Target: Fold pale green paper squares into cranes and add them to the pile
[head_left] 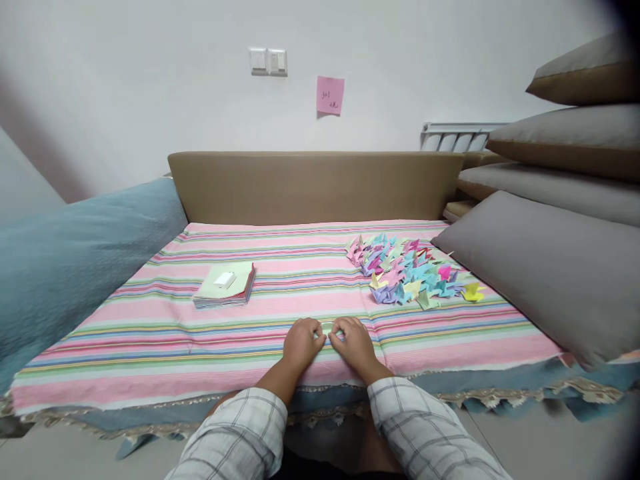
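My left hand [302,343] and my right hand [354,343] are close together over the front of the striped cloth [310,283]. On each one, thumb and forefinger meet in a pinch, with the tips almost touching those of the other hand. Something small and pale may sit between them, but it blends with the stripes and I cannot make it out. To the left lies a stack of square coloured paper [235,277] with a small white box-like object [225,280] on top. Many folded paper cranes [410,272] in pink, blue, purple and yellow are heaped at the right.
A brown backrest [315,188] runs along the wall. Grey cushions [550,260] are piled at the right, close to the cranes. A blue-covered armrest [100,233] bounds the left side. Higher up, a pink note [330,95] and light switches [268,61] are on the wall.
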The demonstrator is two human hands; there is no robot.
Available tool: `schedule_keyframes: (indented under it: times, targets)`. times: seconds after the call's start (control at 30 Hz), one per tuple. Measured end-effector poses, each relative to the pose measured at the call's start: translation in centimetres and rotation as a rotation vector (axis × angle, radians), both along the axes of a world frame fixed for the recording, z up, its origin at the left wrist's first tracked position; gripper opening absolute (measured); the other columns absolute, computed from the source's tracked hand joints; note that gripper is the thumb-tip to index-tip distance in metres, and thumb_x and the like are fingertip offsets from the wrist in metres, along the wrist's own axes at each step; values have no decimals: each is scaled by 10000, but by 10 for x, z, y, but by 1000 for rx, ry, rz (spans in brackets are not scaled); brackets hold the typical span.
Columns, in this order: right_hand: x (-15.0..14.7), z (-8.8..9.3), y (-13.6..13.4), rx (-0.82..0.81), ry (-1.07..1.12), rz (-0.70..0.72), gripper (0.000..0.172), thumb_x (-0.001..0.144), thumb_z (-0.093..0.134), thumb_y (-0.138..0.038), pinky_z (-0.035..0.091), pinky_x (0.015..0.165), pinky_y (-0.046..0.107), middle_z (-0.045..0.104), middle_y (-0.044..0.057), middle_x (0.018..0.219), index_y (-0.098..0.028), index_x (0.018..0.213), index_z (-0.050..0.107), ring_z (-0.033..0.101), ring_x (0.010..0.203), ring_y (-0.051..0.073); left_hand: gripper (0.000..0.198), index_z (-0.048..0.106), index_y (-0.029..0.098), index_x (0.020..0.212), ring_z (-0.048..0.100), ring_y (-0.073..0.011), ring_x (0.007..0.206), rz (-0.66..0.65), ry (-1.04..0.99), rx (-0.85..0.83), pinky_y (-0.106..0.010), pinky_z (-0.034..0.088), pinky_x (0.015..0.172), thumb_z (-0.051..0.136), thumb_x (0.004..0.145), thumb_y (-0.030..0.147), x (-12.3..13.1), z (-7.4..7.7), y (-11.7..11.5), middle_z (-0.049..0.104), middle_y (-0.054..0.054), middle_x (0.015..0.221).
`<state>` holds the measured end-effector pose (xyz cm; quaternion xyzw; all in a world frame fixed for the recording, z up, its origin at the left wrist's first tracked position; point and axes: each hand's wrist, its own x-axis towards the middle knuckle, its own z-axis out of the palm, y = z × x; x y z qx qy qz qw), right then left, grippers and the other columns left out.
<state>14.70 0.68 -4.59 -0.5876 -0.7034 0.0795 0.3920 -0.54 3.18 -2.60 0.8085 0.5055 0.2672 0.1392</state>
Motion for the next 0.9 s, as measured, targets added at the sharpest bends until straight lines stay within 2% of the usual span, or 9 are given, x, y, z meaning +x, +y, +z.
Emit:
schedule_keyframes:
  times: [0.13, 0.27, 0.37, 0.67, 0.9]
  targets:
    - [1, -1, 2, -16, 29, -19, 51, 723, 564, -192, 412, 746, 333, 629, 30, 810, -223, 750, 533, 548, 825, 214, 147, 479, 206, 696, 532, -160, 716, 54, -9, -64, -246, 356, 609, 613, 667, 152, 2, 5, 2, 583, 21, 707]
    - [2, -1, 6, -73, 79, -27, 195, 702, 582, -181, 429, 730, 341, 644, 24, 857, -231, 888, 553, 561, 821, 217, 182, 508, 209, 740, 531, -140, 663, 61, -13, -130, -228, 338, 572, 639, 639, 133, 4, 9, 7, 587, 35, 702]
    - [6, 0, 10, -104, 95, 28, 198, 695, 586, -150, 440, 757, 347, 658, 16, 865, -238, 873, 589, 572, 841, 217, 172, 549, 207, 738, 528, -131, 626, 41, -16, -161, -223, 337, 556, 643, 626, 116, 5, 10, 10, 592, 42, 673]
    - [19, -1, 11, -41, 36, 180, 212, 752, 566, -108, 450, 837, 345, 683, 26, 920, -236, 881, 675, 592, 906, 192, 119, 647, 197, 718, 577, -149, 723, -29, -21, -136, -252, 411, 667, 617, 659, 99, 2, 5, 12, 648, 12, 722]
    - [25, -10, 8, 87, -67, 263, 237, 818, 539, -131, 464, 796, 338, 681, 29, 960, -278, 892, 709, 576, 902, 187, 145, 681, 198, 763, 607, -189, 829, -123, 39, -59, -319, 433, 799, 602, 698, 94, -2, 3, 11, 692, -28, 825]
